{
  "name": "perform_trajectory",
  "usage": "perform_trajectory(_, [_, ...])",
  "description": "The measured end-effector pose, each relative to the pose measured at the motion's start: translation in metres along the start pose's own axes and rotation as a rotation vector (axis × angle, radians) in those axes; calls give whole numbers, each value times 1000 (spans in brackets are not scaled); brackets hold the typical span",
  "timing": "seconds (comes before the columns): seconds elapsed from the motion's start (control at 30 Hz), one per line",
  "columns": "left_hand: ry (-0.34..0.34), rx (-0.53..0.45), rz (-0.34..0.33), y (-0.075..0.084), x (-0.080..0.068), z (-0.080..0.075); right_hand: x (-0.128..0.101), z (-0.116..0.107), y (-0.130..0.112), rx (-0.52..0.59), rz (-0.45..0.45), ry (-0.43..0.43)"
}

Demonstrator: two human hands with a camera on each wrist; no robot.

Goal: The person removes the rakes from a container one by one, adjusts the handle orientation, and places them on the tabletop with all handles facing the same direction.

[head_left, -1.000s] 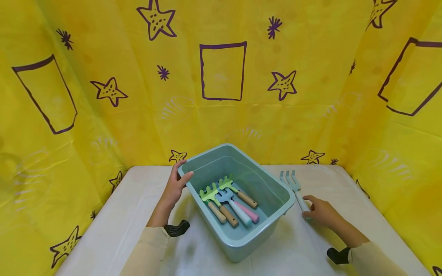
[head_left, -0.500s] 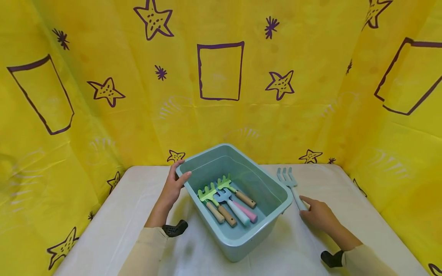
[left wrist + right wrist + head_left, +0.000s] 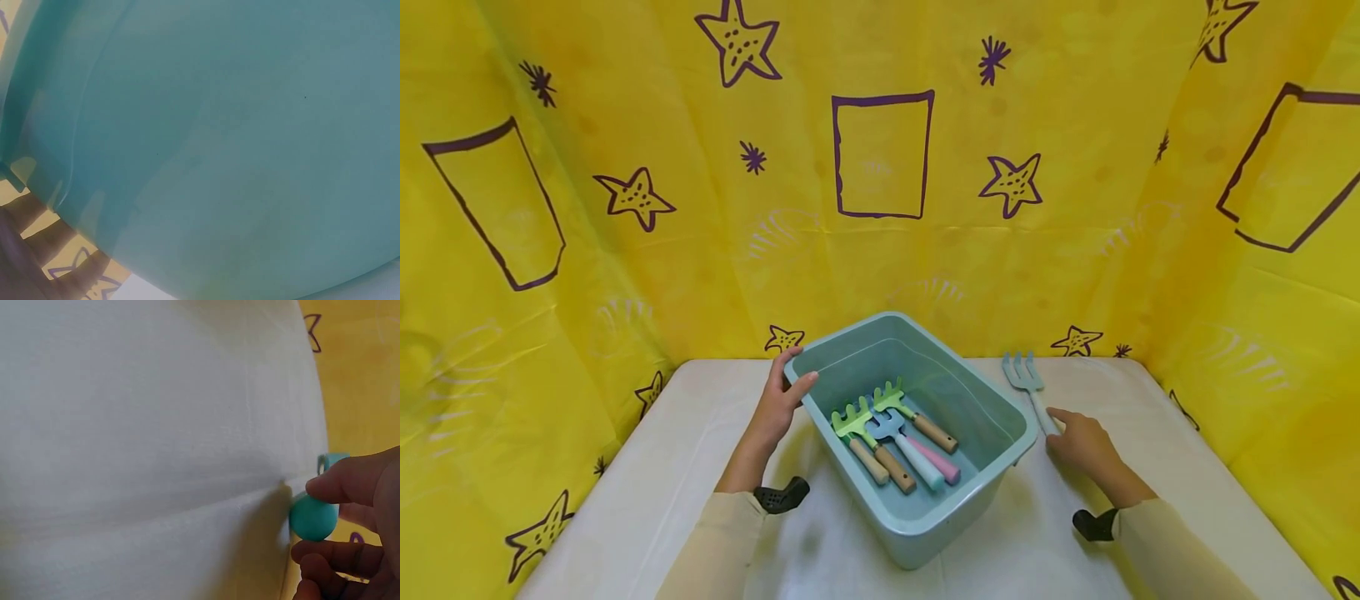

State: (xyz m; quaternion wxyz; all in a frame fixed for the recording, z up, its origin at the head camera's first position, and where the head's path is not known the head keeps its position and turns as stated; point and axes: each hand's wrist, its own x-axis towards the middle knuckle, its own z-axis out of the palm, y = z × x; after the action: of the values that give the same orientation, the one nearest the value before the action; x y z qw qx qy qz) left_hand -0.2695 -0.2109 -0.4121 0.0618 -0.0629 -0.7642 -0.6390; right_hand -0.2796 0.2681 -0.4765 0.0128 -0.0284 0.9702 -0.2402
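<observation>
Honestly, I'd worry my right hand (image 3: 1078, 443), pinching only the fork's (image 3: 1028, 382) handle end, drops it beside the bin (image 3: 917, 533) my left hand (image 3: 777, 406) grips.

Teal bin (image 3: 925, 517), star-patterned yellow backdrop (image 3: 1075, 250)

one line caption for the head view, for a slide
Left hand grips the teal bin; right hand holds a garden fork.
</observation>
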Motion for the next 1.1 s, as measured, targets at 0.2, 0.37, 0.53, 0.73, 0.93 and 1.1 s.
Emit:
perform_trajectory(0.2, [0, -8, 10, -1, 0, 1, 4, -1, 6, 1, 31, -17])
perform_trajectory(0.37, [3, -4, 6, 0, 0, 1, 4, -4, 6, 6, 45, -39])
perform_trajectory(0.53, [-3, -9, 10, -1, 1, 1, -1, -13, 2, 14, 24, -25])
perform_trajectory(0.73, [0, -7, 3, -2, 0, 1, 1, -30, 0, 59, -3, 55])
perform_trajectory(0.93, [-6, -12, 7, -1, 0, 1, 4, -52, -14, 142, -9, 108])
perform_trajectory(1.1, [-3, -10, 10, -2, 1, 0, 10, -73, -39, 226, 0, 133])
